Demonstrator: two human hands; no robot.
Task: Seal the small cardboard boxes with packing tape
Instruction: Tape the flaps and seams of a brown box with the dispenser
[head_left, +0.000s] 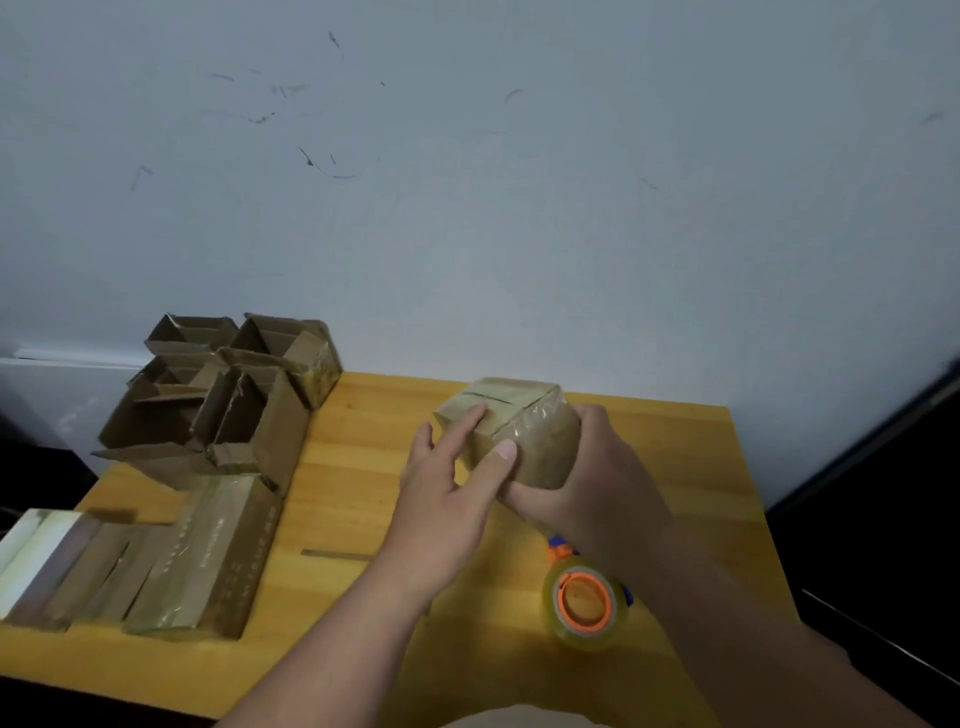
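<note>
I am gripping the box (511, 431) in my right hand (587, 483). My left hand (447, 493) is pressing flat-fingered on it. The tape (587, 603) is lying near it.

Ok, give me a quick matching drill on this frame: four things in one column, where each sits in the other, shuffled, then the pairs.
Things:
1. taped box
2. tape roll
3. open boxes
4. flattened boxes

Places:
A. lying flat along the table's near left edge
B. held off the table between left hand and right hand
C. clustered at the far left corner, flaps up
D. on the table beneath the right forearm

Pairs: 1-B, 2-D, 3-C, 4-A
</note>
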